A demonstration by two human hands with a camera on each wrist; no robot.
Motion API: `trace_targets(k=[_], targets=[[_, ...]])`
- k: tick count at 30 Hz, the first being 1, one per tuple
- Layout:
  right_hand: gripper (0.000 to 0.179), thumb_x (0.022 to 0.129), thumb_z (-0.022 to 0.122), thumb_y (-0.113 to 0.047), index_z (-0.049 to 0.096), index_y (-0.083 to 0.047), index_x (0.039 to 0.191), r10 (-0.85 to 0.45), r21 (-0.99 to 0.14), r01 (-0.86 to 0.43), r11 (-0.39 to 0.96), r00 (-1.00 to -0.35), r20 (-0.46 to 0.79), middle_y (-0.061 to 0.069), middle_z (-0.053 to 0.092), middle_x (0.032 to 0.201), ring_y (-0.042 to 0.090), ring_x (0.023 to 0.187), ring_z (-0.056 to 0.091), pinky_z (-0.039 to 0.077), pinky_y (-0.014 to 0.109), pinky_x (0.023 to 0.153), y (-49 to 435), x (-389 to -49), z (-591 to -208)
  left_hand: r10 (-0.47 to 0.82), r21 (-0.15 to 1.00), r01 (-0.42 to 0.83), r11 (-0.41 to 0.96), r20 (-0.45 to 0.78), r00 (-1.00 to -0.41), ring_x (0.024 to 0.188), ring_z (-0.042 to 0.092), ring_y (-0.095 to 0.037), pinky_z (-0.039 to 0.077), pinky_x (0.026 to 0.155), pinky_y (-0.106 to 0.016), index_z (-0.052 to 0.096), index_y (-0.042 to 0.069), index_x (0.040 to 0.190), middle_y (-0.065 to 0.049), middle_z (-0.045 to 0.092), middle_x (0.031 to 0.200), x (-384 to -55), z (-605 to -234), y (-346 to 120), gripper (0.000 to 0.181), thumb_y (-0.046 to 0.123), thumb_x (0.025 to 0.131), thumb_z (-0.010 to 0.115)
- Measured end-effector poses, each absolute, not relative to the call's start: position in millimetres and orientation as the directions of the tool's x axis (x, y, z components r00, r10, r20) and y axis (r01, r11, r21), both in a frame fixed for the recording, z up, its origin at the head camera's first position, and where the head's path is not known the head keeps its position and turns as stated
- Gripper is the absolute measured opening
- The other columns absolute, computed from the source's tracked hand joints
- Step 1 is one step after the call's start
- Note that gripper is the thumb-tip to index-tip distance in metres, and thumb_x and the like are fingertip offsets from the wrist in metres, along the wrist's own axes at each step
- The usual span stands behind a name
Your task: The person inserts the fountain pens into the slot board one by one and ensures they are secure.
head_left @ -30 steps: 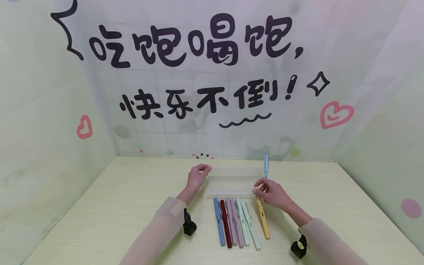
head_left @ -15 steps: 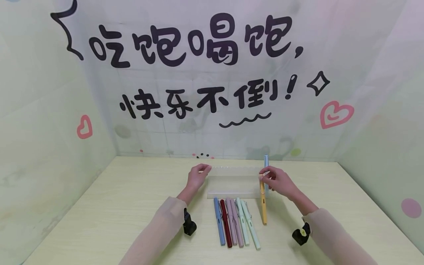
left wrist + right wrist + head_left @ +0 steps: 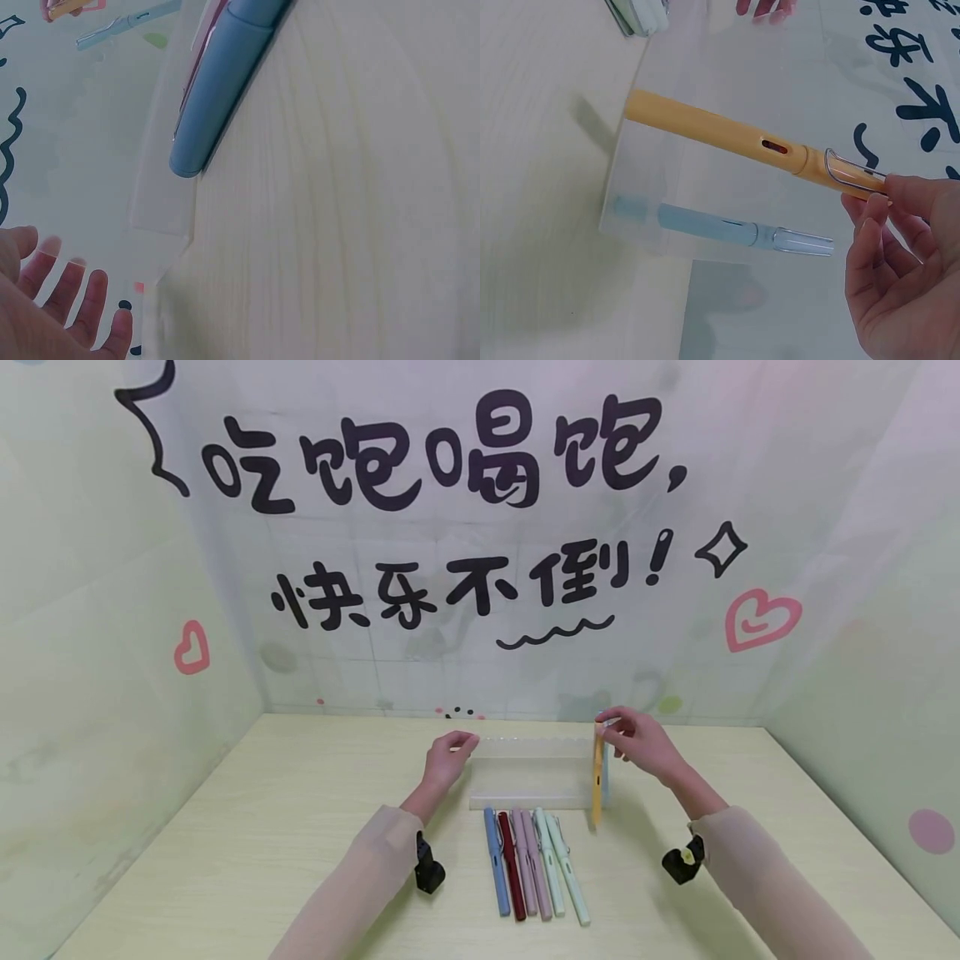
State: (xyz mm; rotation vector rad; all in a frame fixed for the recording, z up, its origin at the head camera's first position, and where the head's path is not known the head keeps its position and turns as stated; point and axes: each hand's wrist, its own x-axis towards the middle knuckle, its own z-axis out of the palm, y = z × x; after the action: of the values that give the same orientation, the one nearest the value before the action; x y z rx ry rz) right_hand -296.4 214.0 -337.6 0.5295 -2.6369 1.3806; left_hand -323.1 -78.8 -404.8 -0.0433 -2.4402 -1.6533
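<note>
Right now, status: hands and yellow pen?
Right hand: pinching yellow pen, nearly upright. Left hand: holding clear rack at left end. Possibly in way: pale blue pen alongside.

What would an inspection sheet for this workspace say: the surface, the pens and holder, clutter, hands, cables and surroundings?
Surface: pale wood-grain table.
Pens and holder: yellow pen held near upright, light blue pen standing at the right end of the clear holder; blue pen, dark red pen, two purple pens and two mint pens lying in front.
Clutter: nothing seen.
Right hand: pinches the yellow pen near its clip end.
Left hand: at the holder's left end; grip unclear.
Cables: nothing seen.
Surroundings: printed backdrop behind the table.
</note>
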Motion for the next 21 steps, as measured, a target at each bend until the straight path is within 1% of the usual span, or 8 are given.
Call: trace_targets(k=[4, 9, 13, 16, 20, 21], targets=[[0.023, 0.088, 0.055, -0.018, 0.054, -0.004, 0.106, -0.241, -0.774, -0.37, 0.514, -0.928, 0.284, 0.012, 0.06, 0.088, 0.022, 0.058, 0.051, 0.046, 0.035, 0.053, 215, -298, -329, -0.08, 0.917, 0.132, 0.377, 0.174, -0.981, 0.087, 0.055, -0.024, 0.045, 0.074, -0.035, 0.062, 0.001, 0.1, -0.009, 0.059, 0.094, -322, -404, -79, 0.027, 0.023, 0.089, 0.054], [0.024, 0.088, 0.055, -0.018, 0.055, -0.004, 0.107, -0.222, -0.77, -0.381, 0.512, -0.924, 0.31, 0.014, 0.06, 0.088, 0.028, 0.061, 0.051, 0.045, 0.032, 0.051, 215, -300, -322, -0.075, 0.917, 0.135, 0.376, 0.175, -0.982, 0.082, 0.056, -0.022, 0.045, 0.071, -0.034, 0.062, 0.001, 0.1, -0.008, 0.06, 0.09, -322, -404, -79, 0.027, 0.024, 0.088, 0.054], [0.024, 0.089, 0.053, -0.013, 0.054, 0.0, 0.108, -0.211, -0.761, -0.401, 0.51, -0.916, 0.341, 0.019, 0.06, 0.091, 0.024, 0.06, 0.051, 0.044, 0.028, 0.05, 211, -293, -309, -0.076, 0.916, 0.135, 0.377, 0.176, -0.982, 0.081, 0.056, -0.021, 0.045, 0.07, -0.034, 0.062, 0.001, 0.1, -0.008, 0.06, 0.09, -324, -405, -79, 0.028, 0.024, 0.088, 0.055], [0.024, 0.089, 0.051, -0.008, 0.052, 0.005, 0.109, -0.204, -0.756, -0.415, 0.507, -0.909, 0.362, 0.023, 0.059, 0.093, 0.021, 0.059, 0.051, 0.044, 0.028, 0.05, 207, -284, -299, -0.078, 0.918, 0.132, 0.374, 0.173, -0.982, 0.081, 0.057, -0.021, 0.046, 0.07, -0.033, 0.062, 0.001, 0.1, -0.008, 0.06, 0.092, -324, -406, -79, 0.027, 0.024, 0.088, 0.055], [0.023, 0.089, 0.05, -0.005, 0.052, 0.006, 0.109, -0.185, -0.752, -0.419, 0.51, -0.907, 0.379, 0.025, 0.058, 0.094, 0.024, 0.061, 0.051, 0.044, 0.027, 0.05, 205, -282, -295, -0.078, 0.921, 0.131, 0.366, 0.171, -0.982, 0.082, 0.058, -0.021, 0.046, 0.069, -0.033, 0.062, 0.001, 0.101, -0.009, 0.06, 0.093, -323, -405, -79, 0.027, 0.023, 0.088, 0.054], [0.023, 0.089, 0.05, -0.005, 0.052, 0.006, 0.109, -0.182, -0.75, -0.421, 0.51, -0.905, 0.385, 0.026, 0.058, 0.094, 0.025, 0.061, 0.052, 0.043, 0.025, 0.05, 205, -282, -295, -0.079, 0.922, 0.131, 0.364, 0.17, -0.982, 0.082, 0.058, -0.022, 0.046, 0.069, -0.033, 0.062, 0.001, 0.101, -0.009, 0.06, 0.093, -323, -404, -78, 0.027, 0.023, 0.088, 0.054]])
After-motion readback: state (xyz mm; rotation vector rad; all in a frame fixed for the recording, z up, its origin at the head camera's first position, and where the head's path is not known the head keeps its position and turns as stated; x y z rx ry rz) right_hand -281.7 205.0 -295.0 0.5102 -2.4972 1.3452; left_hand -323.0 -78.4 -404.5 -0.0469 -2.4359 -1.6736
